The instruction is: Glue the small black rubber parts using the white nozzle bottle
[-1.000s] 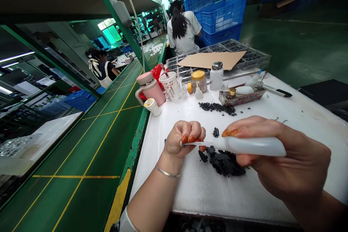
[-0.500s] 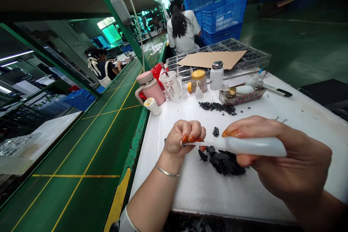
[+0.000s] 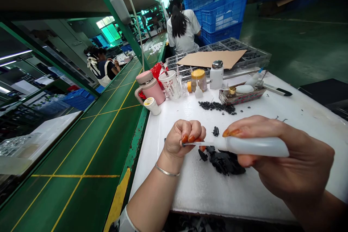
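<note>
At four o'clock in your view, your right hand (image 3: 295,159) was clamped on a white bottle (image 3: 255,146), its nozzle (image 3: 199,144) pointing toward nine o'clock to your left hand (image 3: 186,137) at five. Your left fingers (image 3: 193,129) were curled tight on a small dark piece (image 3: 183,145), mostly hidden, at the nozzle's tip. Black parts (image 3: 228,163) lay on the table (image 3: 195,194) between four and five o'clock, with small rings (image 3: 214,107) at three.

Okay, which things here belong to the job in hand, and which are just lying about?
Likely part of the job:
white squeeze bottle, in the right hand
small dark piece, in the left hand
pile of black parts
small black rings

Apparently just lying about:
pink mug
printed cup
cardboard sheet
</note>
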Available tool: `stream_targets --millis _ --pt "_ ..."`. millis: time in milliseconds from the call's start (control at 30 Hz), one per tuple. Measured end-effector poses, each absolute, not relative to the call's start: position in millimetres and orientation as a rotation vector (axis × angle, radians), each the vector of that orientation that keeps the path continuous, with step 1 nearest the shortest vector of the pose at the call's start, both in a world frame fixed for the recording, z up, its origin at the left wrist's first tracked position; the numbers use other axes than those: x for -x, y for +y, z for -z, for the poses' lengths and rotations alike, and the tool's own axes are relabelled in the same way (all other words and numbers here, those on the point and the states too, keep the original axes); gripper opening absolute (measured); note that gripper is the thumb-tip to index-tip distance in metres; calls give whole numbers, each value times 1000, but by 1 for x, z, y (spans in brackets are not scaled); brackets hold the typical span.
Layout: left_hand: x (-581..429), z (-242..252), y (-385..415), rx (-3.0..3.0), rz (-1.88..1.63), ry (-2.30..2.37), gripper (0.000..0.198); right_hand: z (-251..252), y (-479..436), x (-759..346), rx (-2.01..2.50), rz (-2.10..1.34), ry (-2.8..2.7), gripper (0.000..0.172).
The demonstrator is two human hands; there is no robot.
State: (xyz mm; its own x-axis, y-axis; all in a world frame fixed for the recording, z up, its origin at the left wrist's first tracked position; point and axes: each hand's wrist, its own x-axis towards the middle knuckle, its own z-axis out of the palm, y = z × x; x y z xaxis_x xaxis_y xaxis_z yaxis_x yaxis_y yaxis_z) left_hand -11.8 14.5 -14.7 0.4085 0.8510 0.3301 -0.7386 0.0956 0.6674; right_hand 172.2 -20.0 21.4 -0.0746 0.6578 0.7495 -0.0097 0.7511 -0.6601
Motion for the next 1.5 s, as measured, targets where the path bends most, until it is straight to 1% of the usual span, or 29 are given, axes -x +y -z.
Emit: stream_targets --millis 233,333,433,533,633,800,867,933,1000,1033,1167,1200,1367,1433,1500 --pt "12 15 14 -870 -1207 340 65 -22 -21 -173 567 -603 -1561 24" --pt "12 14 14 -889 -1203 351 68 -22 -20 -172 568 -602 -1563 24" --pt "12 14 14 -913 -1207 282 67 -23 -20 -172 568 -610 -1559 25" --pt "13 15 14 -907 -1199 198 61 -23 -20 -171 536 -639 -1525 25" --pt "15 16 15 -888 -1164 143 56 -22 -17 -170 532 -734 -1368 18" --pt "17 17 16 -881 -1134 115 52 -18 3 -172 560 -1044 -928 11" --pt "16 16 15 -864 -1156 126 51 -17 13 -175 602 -1117 -806 16" --pt "17 14 14 -853 -1189 136 50 -17 22 -180 657 -1198 -774 28" --pt "20 12 12 -847 -1229 136 47 -18 30 -185 740 -1256 -857 36" --pt "21 10 12 -843 -1248 132 45 -17 35 -188 801 -1252 -958 36" --pt "28 3 11 -836 -1296 85 38 -4 53 -203 1153 -1054 -1610 25" --pt "29 1 11 -843 -1296 71 37 2 57 -207 1235 -1015 -1701 22" --pt "31 -2 10 -857 -1310 124 43 29 76 -219 1507 -857 -1877 19" --pt "31 -2 10 -845 -1333 163 46 32 78 -222 1557 -808 -1905 22" --pt "31 -1 10 -832 -1354 175 48 29 77 -226 1499 -855 -1867 29"
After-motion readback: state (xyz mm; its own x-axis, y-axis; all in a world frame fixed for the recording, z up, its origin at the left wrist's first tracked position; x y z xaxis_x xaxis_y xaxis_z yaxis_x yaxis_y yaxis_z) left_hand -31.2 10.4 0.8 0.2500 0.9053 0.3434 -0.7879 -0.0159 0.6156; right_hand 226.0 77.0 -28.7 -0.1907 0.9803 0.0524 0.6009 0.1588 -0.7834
